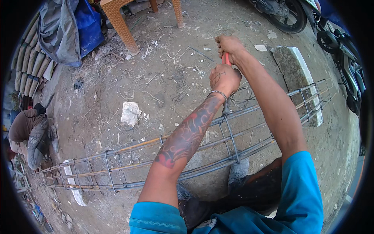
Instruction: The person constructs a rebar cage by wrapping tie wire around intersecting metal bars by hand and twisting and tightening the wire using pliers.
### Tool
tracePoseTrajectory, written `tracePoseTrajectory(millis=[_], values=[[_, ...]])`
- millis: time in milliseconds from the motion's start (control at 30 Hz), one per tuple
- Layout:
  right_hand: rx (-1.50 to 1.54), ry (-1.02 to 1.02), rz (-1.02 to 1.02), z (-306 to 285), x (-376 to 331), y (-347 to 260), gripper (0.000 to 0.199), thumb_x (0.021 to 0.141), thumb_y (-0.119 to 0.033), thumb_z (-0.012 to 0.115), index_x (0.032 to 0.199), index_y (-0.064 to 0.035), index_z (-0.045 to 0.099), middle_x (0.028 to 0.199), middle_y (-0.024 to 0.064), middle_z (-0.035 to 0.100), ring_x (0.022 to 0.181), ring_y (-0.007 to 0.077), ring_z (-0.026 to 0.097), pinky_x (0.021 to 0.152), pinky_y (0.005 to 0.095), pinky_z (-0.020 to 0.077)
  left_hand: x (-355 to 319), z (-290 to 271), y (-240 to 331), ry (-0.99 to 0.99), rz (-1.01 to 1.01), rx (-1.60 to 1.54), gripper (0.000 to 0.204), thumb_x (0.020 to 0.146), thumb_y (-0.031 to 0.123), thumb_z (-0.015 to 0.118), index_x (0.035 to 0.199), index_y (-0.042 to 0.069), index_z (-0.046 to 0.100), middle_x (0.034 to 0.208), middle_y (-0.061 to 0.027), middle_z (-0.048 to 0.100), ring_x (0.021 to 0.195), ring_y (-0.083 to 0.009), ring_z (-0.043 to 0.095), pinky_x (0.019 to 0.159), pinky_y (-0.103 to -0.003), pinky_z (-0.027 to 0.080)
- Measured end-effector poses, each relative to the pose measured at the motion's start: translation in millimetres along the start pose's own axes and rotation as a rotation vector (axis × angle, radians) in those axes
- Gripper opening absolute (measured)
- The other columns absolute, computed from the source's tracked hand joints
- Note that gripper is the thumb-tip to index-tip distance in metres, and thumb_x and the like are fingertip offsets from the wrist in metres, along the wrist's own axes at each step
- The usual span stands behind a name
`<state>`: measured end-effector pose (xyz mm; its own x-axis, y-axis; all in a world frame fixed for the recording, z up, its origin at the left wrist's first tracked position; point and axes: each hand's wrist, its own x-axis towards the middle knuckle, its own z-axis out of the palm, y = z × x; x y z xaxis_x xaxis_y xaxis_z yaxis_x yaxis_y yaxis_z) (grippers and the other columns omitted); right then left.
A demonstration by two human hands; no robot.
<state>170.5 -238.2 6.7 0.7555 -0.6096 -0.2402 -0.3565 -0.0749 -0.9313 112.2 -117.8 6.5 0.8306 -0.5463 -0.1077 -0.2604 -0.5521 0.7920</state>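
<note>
**Tying wire on a steel cage**

The red-handled tool (226,58), hard and slim, sits gripped in the right hand (230,46); the left hand (224,78) is closed just below it, pinching thin, springy wire. Beneath, the long rebar cage (233,136) looks heavy, stiff, ribbed, lying across the dusty ground (156,78).

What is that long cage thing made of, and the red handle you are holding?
The long cage looks like steel rods: thin grey bars, dull, with orange-brown rust on some lengths, tied into a frame. The red handle, gripped by the right hand just above the left hand, looks like plastic or rubber coating, smooth and bright; too little shows to be sure.
</note>
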Motion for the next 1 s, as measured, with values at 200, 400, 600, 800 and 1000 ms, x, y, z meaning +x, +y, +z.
tracePoseTrajectory(millis=[200,400,600,800,1000], values=[[0.087,-0.073,0.24,32.0,2.5,21.6,0.028,0.089,-0.024,0.058,0.069,-0.0094,0.044,0.06,-0.0008,0.039,0.043,0.008,0.033,0.037,0.0264,0.0322,15.5,4.2,-31.0,-0.152,-0.144,-0.019,0.038,0.077,0.03,0.057,0.086,-0.006,0.066,0.089,-0.0242,0.065,0.09,-0.0358,0.064,0.077,-0.041,0.049],[0.081,-0.035,0.218,12.6,6.0,34.0,0.038,0.084,-0.033,0.064,0.077,0.0027,0.053,0.059,0.0091,0.048,0.038,0.0175,0.043,0.033,0.0337,0.0366,9.4,15.5,-21.6,-0.128,-0.077,-0.009,0.038,0.078,0.032,0.058,0.092,-0.002,0.067,0.1,-0.0246,0.063,0.098,-0.0377,0.06,0.084,-0.042,0.048],[-0.086,0.071,0.057,30.1,-51.1,-28.2,0.042,0.082,-0.038,0.065,0.081,0.0016,0.053,0.067,0.0108,0.055,0.042,0.0177,0.047,0.035,0.0326,0.0368,-7.8,-2.5,-8.5,0.077,-0.101,-0.201,0.029,0.08,0.024,0.057,0.089,-0.003,0.064,0.092,-0.0256,0.063,0.092,-0.0405,0.06,0.079,-0.046,0.048],[0.506,-0.445,-0.064,4.2,-86.5,-45.1,0.036,0.085,-0.044,0.059,0.086,-0.0106,0.047,0.064,-0.0035,0.04,0.044,0.0065,0.037,0.039,0.0243,0.0361,-43.5,-54.2,-2.1,0.064,0.09,-0.385,0.028,0.079,0.021,0.062,0.087,-0.006,0.056,0.075,-0.0198,0.062,0.076,-0.0318,0.064,0.07,-0.039,0.05],[0.522,-0.817,-0.231,-12.9,-130.3,-56.3,0.035,0.083,-0.042,0.06,0.083,-0.0119,0.041,0.064,-0.0034,0.036,0.048,0.0062,0.038,0.043,0.024,0.037,-49.0,-37.5,-15.9,-0.743,0.092,-1.327,0.022,0.084,0.016,0.062,0.071,0.009,0.046,0.055,0.0028,0.041,0.044,-0.0066,0.035,0.042,-0.026,0.03]])
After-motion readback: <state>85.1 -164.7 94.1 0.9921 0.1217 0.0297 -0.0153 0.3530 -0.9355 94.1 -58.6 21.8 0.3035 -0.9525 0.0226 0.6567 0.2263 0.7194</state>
